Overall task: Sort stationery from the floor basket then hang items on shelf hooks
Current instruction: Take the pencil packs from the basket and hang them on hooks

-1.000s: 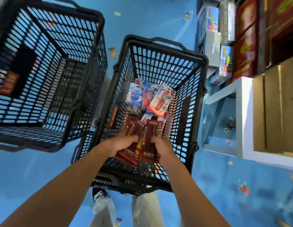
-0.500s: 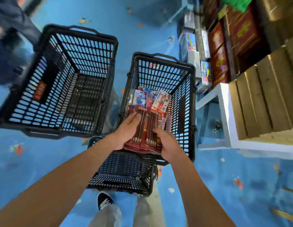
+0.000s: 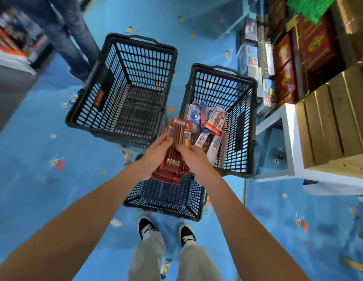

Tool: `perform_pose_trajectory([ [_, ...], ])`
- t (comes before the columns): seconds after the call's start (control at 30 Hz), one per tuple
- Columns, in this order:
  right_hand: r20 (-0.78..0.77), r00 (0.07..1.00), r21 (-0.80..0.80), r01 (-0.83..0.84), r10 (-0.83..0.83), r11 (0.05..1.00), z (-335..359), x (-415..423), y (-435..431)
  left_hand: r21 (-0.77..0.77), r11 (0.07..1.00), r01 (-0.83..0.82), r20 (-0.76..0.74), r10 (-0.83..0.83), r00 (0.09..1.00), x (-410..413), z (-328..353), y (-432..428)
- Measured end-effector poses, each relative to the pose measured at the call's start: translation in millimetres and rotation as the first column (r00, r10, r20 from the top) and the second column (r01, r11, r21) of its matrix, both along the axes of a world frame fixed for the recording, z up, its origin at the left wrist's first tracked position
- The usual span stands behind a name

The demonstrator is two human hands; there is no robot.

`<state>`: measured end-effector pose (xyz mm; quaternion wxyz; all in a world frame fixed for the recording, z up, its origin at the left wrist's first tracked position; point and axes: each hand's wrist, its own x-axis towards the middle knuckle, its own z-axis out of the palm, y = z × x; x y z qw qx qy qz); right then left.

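1. Out on your left, the empty basket (image 3: 107, 82) is sitting open-mouthed on the blue floor (image 3: 34, 159). Someone in jeans (image 3: 61, 31) is standing just behind it. I'm reading that basket as a spare bin for the sort.
2. Your left hand (image 3: 154, 157) is cupping the left edge of the pencil packs (image 3: 177, 138), fingers curling up round the side. It's carrying the weight from underneath so the stack isn't sliding apart.
3. Those pencil packs are riding as a fanned red stack between both hands. They're hanging above the near-left corner of the stocked basket and over the lower basket (image 3: 192, 201) by your shoes (image 3: 148, 228).
4. Your right hand (image 3: 194, 161) is closing on the stack's right edge, with the thumb lying across the top card. It looks like you're squaring the cards up so the hang holes are lining up for a hook.
5. To the right, the stocked basket (image 3: 233, 151) is holding the remaining stationery (image 3: 215, 120), bright blister cards lying jumbled on its bottom. So the sorting is looking only partly done.
6. Far right, the white shelf (image 3: 288, 142) is standing beside wooden crates (image 3: 334, 122) and red boxes (image 3: 284, 78). No hooks are showing, so you're likely needing to turn and find them.
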<state>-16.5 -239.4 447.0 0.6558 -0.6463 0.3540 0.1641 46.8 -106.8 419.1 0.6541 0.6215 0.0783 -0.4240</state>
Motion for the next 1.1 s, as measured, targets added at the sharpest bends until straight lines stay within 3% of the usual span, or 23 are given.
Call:
perform_pose_trajectory([
  [0.2, -0.027, 0.991, 0.084, -0.13, 0.133, 0.988, -17, -7, 50, 0.011, 0.975, -0.22, 0.063, 0.219, 0.974, -50, 15, 53],
  [0.3, -0.043, 0.982, 0.202, -0.172, 0.184, 0.964, -7, -30, 69, 0.032, 0.938, -0.346, 0.062, 0.344, 0.937, -87, 22, 67],
  [0.4, 0.049, 0.967, 0.302, -0.253, 0.25, 0.919, 7, -56, 86, 0.088, 0.873, -0.48, 0.068, 0.476, 0.877, -129, 36, 80],
  [0.57, 0.091, 0.878, 0.336, -0.471, 0.47, 0.815, 22, -104, 142, 0.147, 0.73, -0.668, 0.067, 0.666, 0.743, -207, 57, 126],
  [0.83, 0.31, 0.504, 0.194, -0.864, 0.806, 0.466, 60, -197, 303, 0.006, 0.413, -0.911, 0.086, 0.907, 0.412, -340, 88, 267],
  [1.1, 0.349, 0.106, 0.226, -0.974, 0.931, 0.026, 83, -330, 469, -0.02, 0.116, -0.993, 0.138, 0.984, 0.112, -530, 112, 408],
])
